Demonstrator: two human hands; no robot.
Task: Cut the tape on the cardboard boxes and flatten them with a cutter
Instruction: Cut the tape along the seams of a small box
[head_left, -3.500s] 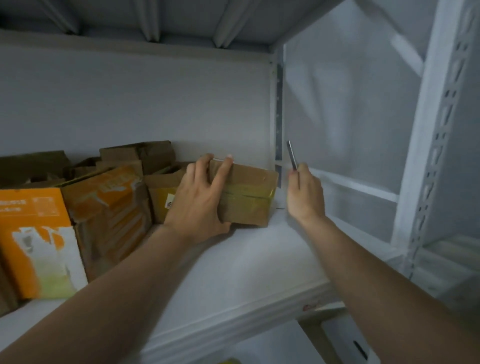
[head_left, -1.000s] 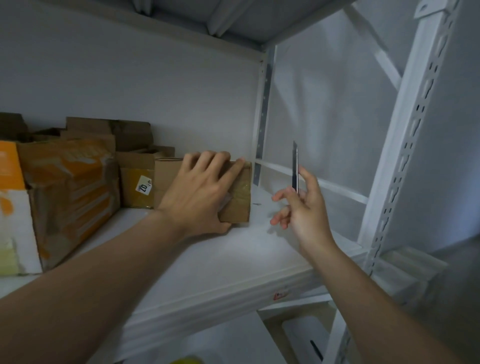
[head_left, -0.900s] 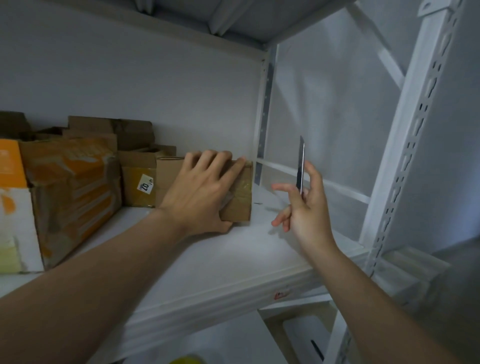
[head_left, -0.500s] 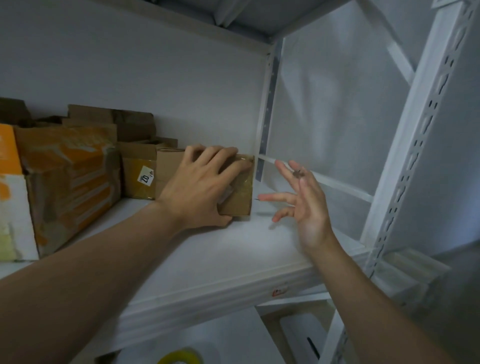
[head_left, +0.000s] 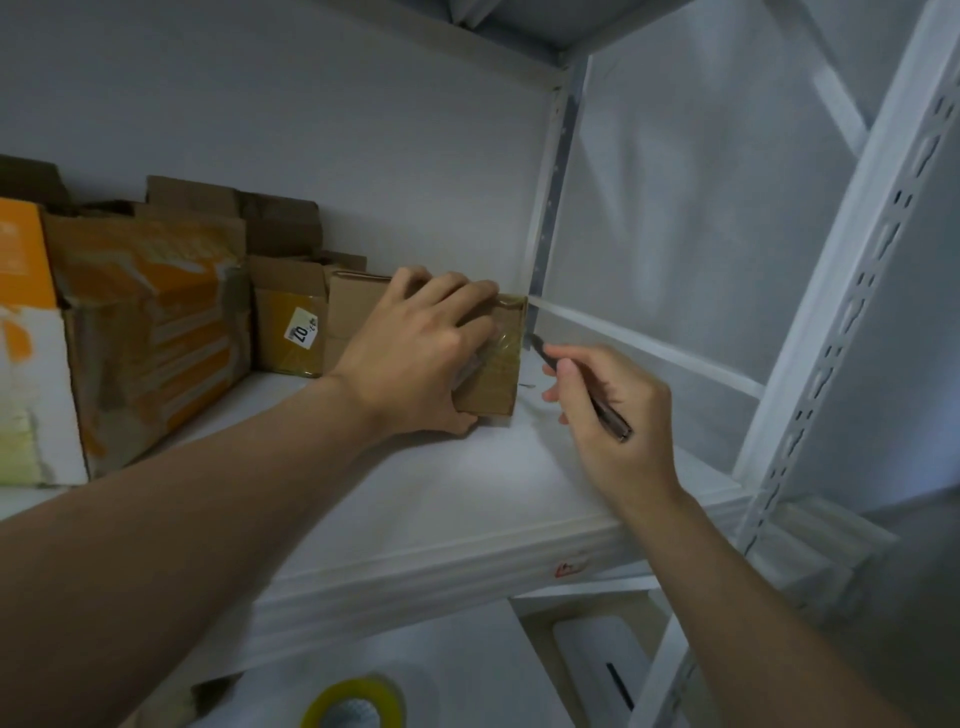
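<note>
Clamps small brown taped cardboard box (head_left: 493, 376) on white shelf (head_left: 415, 493) with left grip (head_left: 415, 353). Pinches slim dark cutter (head_left: 614, 424) in right grip (head_left: 613, 415), just right of box, blade pointing left toward taped end.

The left forearm enters from the lower left and extends diagonally to frame centre. The left hand (head_left: 415, 353), back to the camera, grips a small cardboard box (head_left: 493, 389), fingers over its top, thumb at its lower edge. The right forearm rises from the lower right. The right hand (head_left: 641, 410), right of centre, pinches a cutter (head_left: 610, 418) pen-fashion.
</note>
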